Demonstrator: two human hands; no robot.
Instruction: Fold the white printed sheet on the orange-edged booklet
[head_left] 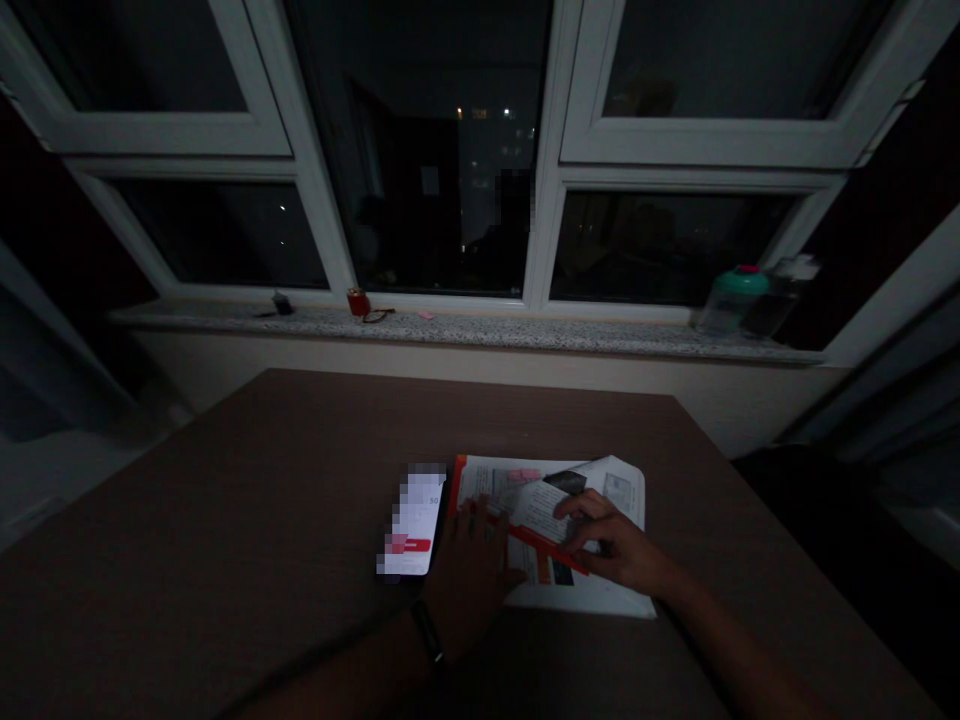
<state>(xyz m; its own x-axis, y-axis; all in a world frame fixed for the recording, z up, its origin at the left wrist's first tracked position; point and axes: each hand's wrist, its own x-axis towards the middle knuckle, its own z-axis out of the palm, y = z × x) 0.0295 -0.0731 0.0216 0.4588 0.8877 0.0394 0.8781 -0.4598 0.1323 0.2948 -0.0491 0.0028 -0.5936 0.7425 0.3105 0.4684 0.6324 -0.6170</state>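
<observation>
A printed booklet (592,598) with red-orange edges lies on the brown table, one page folded over diagonally across it. My left hand (472,565) rests with its fingers spread on the booklet's left part; a dark band circles that wrist. On the right, my right hand (611,545) has its fingers bent and pinched at the folded page, near its red-orange edge. Just left of the booklet lies a phone (420,520) with a lit screen, partly pixelated.
The table (225,530) stands before a windowsill (487,328). On the sill are a small dark bottle (282,303), a red jar (358,301), a green-topped container (739,290) and a clear bottle (780,290).
</observation>
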